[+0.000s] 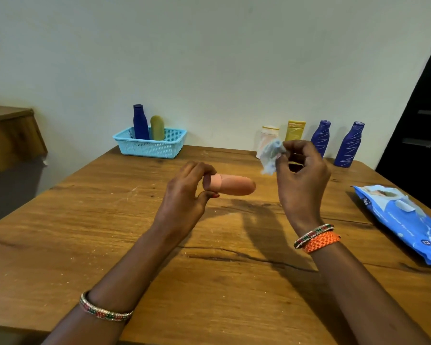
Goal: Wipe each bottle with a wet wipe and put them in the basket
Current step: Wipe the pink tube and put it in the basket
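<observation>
A pink bottle point(230, 187) is pinched at its cap by the left hand point(184, 192) above the worktop point(110, 232); a crumpled wipe point(271, 155) is pinched by the right hand point(301, 175). Wiping seems underway; the basket point(149, 145) likely follows.

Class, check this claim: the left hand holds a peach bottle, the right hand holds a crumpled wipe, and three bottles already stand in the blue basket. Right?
Only the count is wrong. The head view shows two bottles in the basket: a dark blue bottle and an olive bottle.
</observation>
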